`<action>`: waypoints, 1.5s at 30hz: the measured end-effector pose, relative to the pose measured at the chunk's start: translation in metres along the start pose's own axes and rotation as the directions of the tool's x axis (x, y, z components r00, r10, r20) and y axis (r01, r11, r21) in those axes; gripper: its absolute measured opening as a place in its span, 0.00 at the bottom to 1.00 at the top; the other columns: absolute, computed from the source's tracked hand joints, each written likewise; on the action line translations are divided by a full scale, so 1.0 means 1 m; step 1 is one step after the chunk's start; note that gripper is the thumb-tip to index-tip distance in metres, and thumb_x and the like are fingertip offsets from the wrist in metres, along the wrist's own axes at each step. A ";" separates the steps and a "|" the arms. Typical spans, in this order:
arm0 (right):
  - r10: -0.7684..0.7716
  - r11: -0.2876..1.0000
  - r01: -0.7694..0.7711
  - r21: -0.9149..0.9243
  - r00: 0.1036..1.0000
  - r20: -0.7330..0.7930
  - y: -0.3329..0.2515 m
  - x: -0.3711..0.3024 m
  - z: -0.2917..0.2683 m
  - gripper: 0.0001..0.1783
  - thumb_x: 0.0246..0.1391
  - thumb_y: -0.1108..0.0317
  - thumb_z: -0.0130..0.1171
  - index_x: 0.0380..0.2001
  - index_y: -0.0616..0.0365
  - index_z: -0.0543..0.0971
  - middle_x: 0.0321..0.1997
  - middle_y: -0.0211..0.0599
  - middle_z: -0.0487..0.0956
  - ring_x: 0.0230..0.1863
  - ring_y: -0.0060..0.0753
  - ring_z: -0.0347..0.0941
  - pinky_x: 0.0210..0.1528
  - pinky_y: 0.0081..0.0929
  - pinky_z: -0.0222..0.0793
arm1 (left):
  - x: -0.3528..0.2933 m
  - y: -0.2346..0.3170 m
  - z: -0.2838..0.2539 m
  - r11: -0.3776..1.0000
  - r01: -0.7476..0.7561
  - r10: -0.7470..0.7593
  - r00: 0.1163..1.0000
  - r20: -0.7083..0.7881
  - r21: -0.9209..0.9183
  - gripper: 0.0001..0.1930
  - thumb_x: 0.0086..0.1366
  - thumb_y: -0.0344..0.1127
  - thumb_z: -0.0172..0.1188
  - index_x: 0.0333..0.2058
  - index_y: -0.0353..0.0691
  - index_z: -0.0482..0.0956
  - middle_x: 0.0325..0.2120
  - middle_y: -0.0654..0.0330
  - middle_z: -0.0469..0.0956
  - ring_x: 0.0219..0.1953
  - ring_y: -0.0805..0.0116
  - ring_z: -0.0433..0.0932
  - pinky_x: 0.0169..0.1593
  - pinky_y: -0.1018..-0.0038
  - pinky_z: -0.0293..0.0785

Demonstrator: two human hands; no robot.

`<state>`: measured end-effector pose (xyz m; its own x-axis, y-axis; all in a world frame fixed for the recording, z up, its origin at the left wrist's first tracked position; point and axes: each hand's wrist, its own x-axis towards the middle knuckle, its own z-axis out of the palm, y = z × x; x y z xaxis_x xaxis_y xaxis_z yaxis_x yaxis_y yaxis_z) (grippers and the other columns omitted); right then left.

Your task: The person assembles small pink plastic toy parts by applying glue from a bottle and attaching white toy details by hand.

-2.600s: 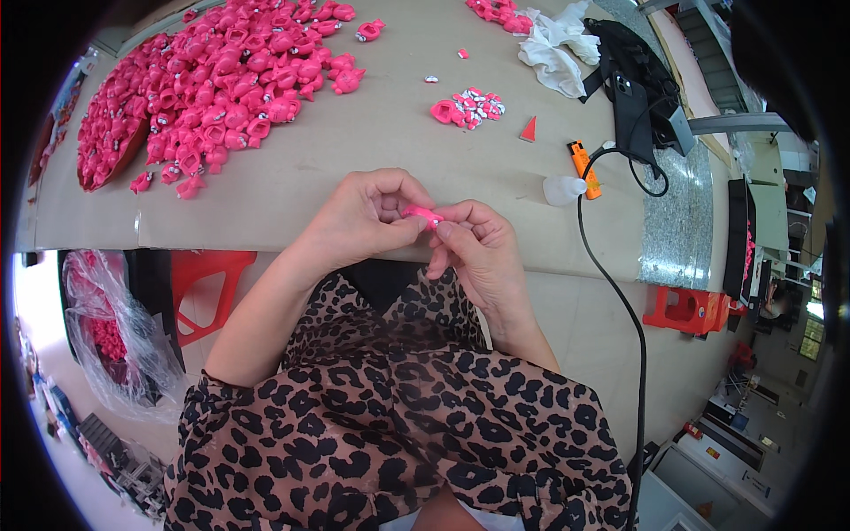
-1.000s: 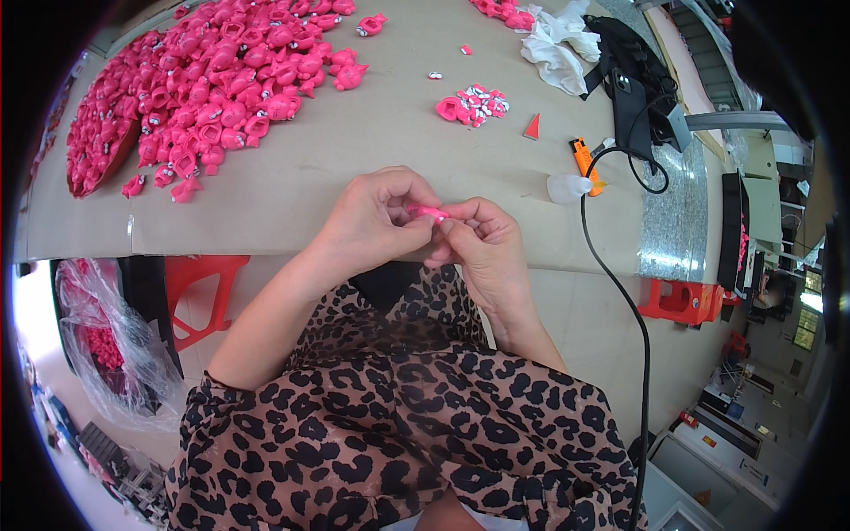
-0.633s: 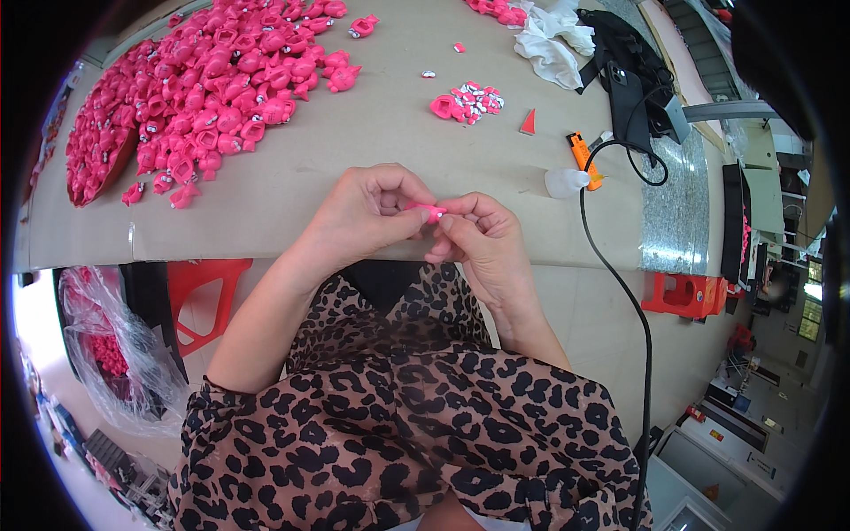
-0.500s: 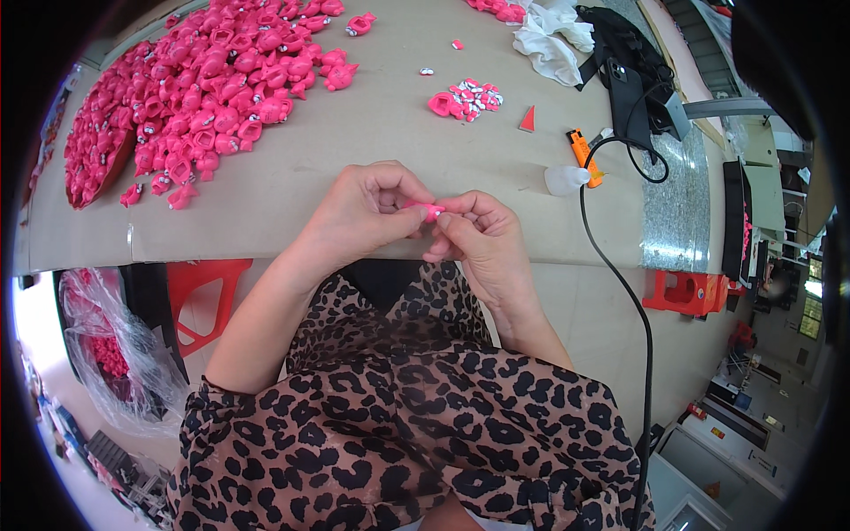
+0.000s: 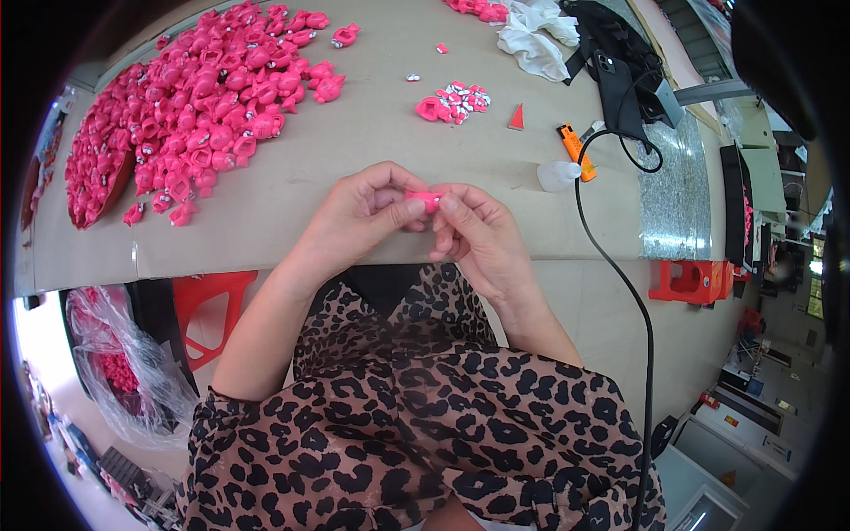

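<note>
A small pink plastic piece (image 5: 425, 201) is pinched between both hands above the table's near edge. My left hand (image 5: 372, 208) closes thumb and fingers on its left side. On its other end press the thumb and forefinger of my right hand (image 5: 476, 221). Fingers cover much of the piece, so its full shape is hidden. Beyond the hands lies a small cluster of pink and white parts (image 5: 460, 102), with a hollow pink piece (image 5: 428, 110) at its left. A big heap of hollow pink figure parts (image 5: 199, 97) spreads over the table's left side.
Right of the hands are a translucent bottle (image 5: 558, 176), an orange cutter (image 5: 575, 150) and a red triangular piece (image 5: 516, 117). A black cable (image 5: 611, 258) runs down over the table edge. White cloth (image 5: 536, 40) and a phone (image 5: 611, 80) on a black bag lie farther back.
The pink piece has turned between my fingers and shows more of its side now. Both hands stay together in nearly the same place. The view has shifted slightly.
</note>
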<state>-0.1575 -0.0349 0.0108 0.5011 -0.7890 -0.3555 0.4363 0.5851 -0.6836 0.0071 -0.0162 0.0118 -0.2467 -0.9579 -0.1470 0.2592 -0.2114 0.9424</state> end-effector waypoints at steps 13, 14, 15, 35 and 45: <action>0.032 0.998 -0.029 0.060 0.998 -0.058 0.005 -0.002 0.006 0.09 0.52 0.67 0.49 0.21 0.57 0.68 0.16 0.28 0.67 0.12 0.15 0.59 0.14 0.14 0.56 | -0.008 -0.015 0.015 0.456 -0.473 0.626 0.772 0.106 0.754 0.17 0.45 0.18 0.55 0.38 0.32 0.70 0.30 0.52 0.70 0.28 0.61 0.73 0.31 0.76 0.71; 0.012 0.999 -0.010 0.042 0.998 -0.055 0.006 -0.001 0.006 0.09 0.52 0.67 0.49 0.20 0.57 0.68 0.15 0.27 0.66 0.12 0.15 0.57 0.13 0.13 0.54 | -0.007 -0.018 0.015 0.458 -0.476 0.622 0.775 0.112 0.751 0.17 0.45 0.18 0.55 0.38 0.32 0.70 0.30 0.52 0.70 0.28 0.61 0.73 0.31 0.76 0.71; 0.011 0.999 -0.009 0.045 0.998 -0.059 0.006 -0.002 0.006 0.09 0.52 0.67 0.49 0.20 0.57 0.68 0.15 0.27 0.66 0.12 0.15 0.57 0.13 0.13 0.54 | -0.007 -0.022 0.014 0.417 -0.471 0.641 0.758 0.116 0.777 0.18 0.45 0.18 0.55 0.38 0.32 0.70 0.30 0.52 0.70 0.29 0.60 0.73 0.31 0.74 0.71; -0.267 0.952 0.241 -0.188 0.955 -0.129 0.024 -0.001 0.014 0.08 0.53 0.70 0.46 0.22 0.59 0.67 0.18 0.30 0.69 0.14 0.14 0.60 0.14 0.12 0.59 | -0.008 -0.033 0.015 0.217 -0.364 0.616 0.771 0.162 0.906 0.20 0.43 0.21 0.53 0.40 0.34 0.67 0.30 0.55 0.69 0.30 0.60 0.72 0.30 0.71 0.71; -0.283 0.943 0.249 -0.220 0.948 -0.142 0.024 0.000 0.014 0.08 0.53 0.70 0.46 0.22 0.59 0.67 0.20 0.31 0.71 0.14 0.16 0.62 0.15 0.12 0.60 | -0.007 -0.031 0.018 0.161 -0.340 0.623 0.763 0.172 0.926 0.19 0.44 0.23 0.53 0.40 0.35 0.67 0.30 0.55 0.69 0.31 0.59 0.72 0.30 0.70 0.70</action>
<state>-0.1364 -0.0180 0.0035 0.2454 -0.9408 -0.2340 0.3715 0.3142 -0.8736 -0.0162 0.0003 -0.0111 -0.1870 -0.8290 0.5270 -0.7392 0.4721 0.4803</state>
